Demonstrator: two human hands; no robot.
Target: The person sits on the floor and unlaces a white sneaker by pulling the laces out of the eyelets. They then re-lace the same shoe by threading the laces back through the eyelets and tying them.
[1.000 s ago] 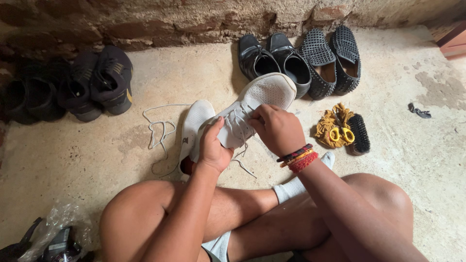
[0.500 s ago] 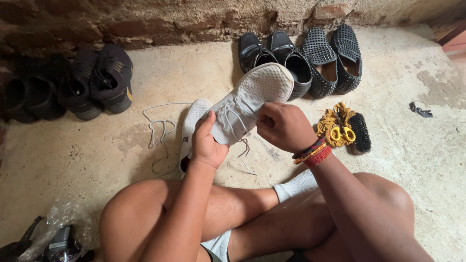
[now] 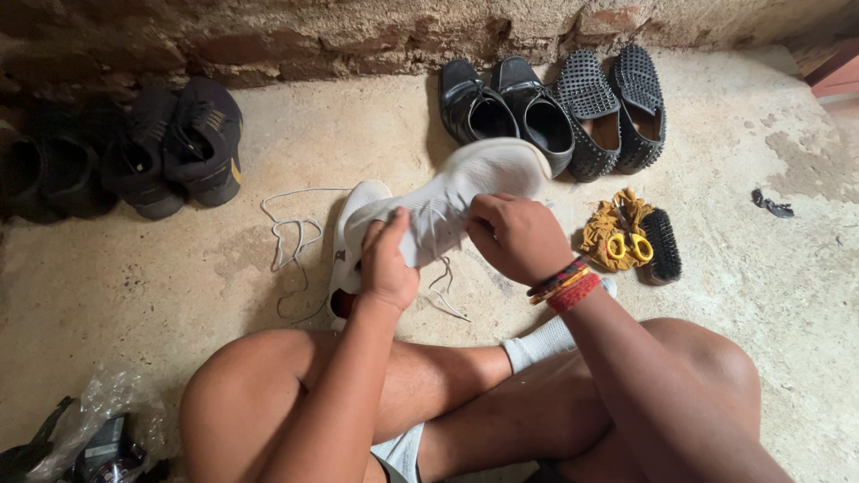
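Note:
I sit cross-legged on a concrete floor. My left hand [image 3: 386,265] grips the heel end of a white mesh sneaker [image 3: 465,183] held above the floor, toe pointing away. My right hand [image 3: 514,234], with red and black bracelets at the wrist, pinches the sneaker's lacing area on the tongue side. Thin white lace ends hang below the shoe. A second white sneaker [image 3: 356,207] lies on the floor under my left hand. A loose white lace [image 3: 291,234] trails on the floor to its left.
Against the brick wall stand black leather shoes [image 3: 501,112], black studded loafers [image 3: 613,107] and dark sneakers [image 3: 174,148]. At right lie a yellow cloth with yellow-handled scissors [image 3: 622,240] and a black brush [image 3: 662,246]. A plastic bag [image 3: 98,429] sits bottom left.
The held sneaker has rolled so its perforated top faces away and its side shows. My right hand has shifted slightly left on the laces; my left hand stays at the heel.

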